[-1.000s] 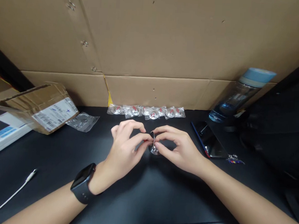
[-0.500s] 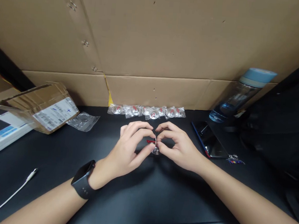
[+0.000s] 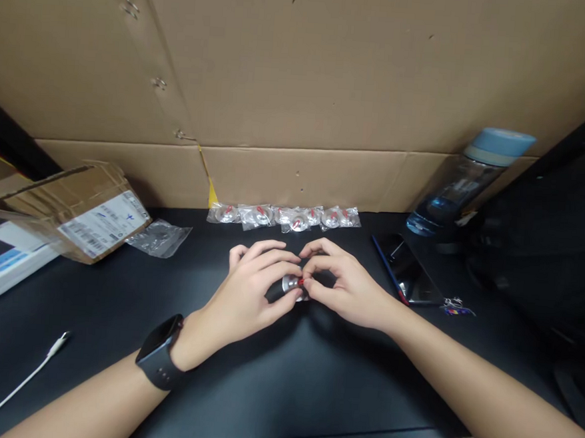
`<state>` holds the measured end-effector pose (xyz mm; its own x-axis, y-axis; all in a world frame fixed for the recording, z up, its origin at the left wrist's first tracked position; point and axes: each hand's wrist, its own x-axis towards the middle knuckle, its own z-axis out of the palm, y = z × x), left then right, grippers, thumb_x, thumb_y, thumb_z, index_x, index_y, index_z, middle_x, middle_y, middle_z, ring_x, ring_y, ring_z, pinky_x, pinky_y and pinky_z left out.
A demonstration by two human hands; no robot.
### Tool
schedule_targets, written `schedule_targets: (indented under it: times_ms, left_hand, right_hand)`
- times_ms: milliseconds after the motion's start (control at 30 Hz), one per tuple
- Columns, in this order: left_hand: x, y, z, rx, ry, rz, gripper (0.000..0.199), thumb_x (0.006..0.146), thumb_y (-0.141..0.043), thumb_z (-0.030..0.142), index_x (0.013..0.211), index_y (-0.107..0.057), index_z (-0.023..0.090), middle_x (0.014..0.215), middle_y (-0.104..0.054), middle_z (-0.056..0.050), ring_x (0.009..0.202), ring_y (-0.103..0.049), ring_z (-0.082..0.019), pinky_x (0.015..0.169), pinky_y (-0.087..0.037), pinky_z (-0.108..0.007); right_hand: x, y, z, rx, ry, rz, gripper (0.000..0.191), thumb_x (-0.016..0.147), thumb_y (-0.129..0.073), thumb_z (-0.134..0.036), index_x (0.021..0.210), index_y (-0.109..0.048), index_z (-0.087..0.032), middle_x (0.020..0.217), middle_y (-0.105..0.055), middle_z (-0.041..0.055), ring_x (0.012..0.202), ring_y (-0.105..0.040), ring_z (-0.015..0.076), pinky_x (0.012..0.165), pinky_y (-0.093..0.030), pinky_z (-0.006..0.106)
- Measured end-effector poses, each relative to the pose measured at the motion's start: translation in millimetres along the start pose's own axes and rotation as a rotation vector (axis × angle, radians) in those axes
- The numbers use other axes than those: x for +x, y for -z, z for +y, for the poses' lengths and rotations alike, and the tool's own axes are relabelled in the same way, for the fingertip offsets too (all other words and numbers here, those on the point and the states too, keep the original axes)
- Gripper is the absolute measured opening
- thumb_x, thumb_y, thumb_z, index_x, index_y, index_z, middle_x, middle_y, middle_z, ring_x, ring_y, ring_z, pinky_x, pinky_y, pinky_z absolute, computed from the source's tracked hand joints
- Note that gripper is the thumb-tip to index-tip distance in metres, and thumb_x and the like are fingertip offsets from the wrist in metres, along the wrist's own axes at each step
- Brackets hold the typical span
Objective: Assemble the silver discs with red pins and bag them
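Near the middle of the black table, my left hand (image 3: 258, 283) has its thumb and fingers around the rim of a small round silver disc (image 3: 290, 284). My right hand (image 3: 341, 282) pinches a small red piece (image 3: 301, 282) at the disc's centre between thumb and index finger. The fingertips of both hands nearly meet there and hide part of the disc. Beyond the hands, several clear packets (image 3: 298, 221) with silver discs and red pieces lie in a row along the cardboard wall.
An opened cardboard box (image 3: 73, 197) and a crumpled plastic bag (image 3: 161, 238) lie left, with a white cable (image 3: 25, 380) nearer. Right are a phone (image 3: 412, 271), a water bottle (image 3: 465, 184) and a black bag (image 3: 545, 250).
The disc, seen edge-on between my hands before, is now tilted so its silver face shows. My right fingers have closed in on the red piece. The view has shifted slightly.
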<state>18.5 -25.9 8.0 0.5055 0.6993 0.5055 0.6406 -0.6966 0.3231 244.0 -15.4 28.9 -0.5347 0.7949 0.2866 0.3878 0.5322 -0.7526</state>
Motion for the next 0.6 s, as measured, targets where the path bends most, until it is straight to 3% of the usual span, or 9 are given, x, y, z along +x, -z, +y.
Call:
schedule_targets:
  times_ms: [167,367,500,600]
  left_hand:
    - [-1.0,-3.9,-1.2,0.000,0.048,-0.039,0.010,0.094,-0.070,0.035,0.102,-0.073,0.031,0.117,-0.076,0.002,0.129,-0.055,-0.029,0.096,-0.027,-0.046]
    - [0.4,-3.7,-4.0,0.049,0.057,-0.026,0.007,0.094,-0.068,0.028,0.095,-0.075,0.029,0.111,-0.076,0.000,0.122,-0.057,-0.027,0.092,-0.026,-0.044]
    - [2.4,2.6,-13.5,0.127,0.101,-0.015,0.007,0.094,-0.068,0.027,0.094,-0.075,0.027,0.105,-0.075,-0.002,0.108,-0.060,-0.025,0.086,-0.026,-0.041]
    - [1.6,5.1,-18.0,0.153,0.136,-0.056,0.009,0.094,-0.067,0.024,0.088,-0.074,0.026,0.094,-0.076,-0.002,0.097,-0.063,-0.023,0.085,-0.026,-0.041]
  right_hand:
    - [0.0,-1.8,-0.1,0.010,-0.005,-0.007,0.010,0.087,-0.069,-0.011,0.080,-0.070,-0.019,0.121,-0.058,0.0061,0.108,-0.063,0.0198,0.099,-0.051,0.035]
    - [2.2,0.1,3.5,-0.099,0.055,-0.030,0.012,0.094,-0.061,-0.013,0.086,-0.066,-0.020,0.115,-0.063,0.0053,0.106,-0.063,0.0182,0.096,-0.050,0.033]
    - [0.0,7.0,7.1,-0.334,0.029,-0.071,0.012,0.095,-0.064,-0.023,0.107,-0.066,-0.023,0.108,-0.068,0.0055,0.098,-0.065,0.0208,0.087,-0.052,0.035]
    - [-1.4,6.6,13.7,-0.474,0.016,-0.174,0.012,0.096,-0.065,-0.026,0.106,-0.070,-0.024,0.100,-0.071,0.0042,0.090,-0.068,0.0207,0.079,-0.051,0.034]
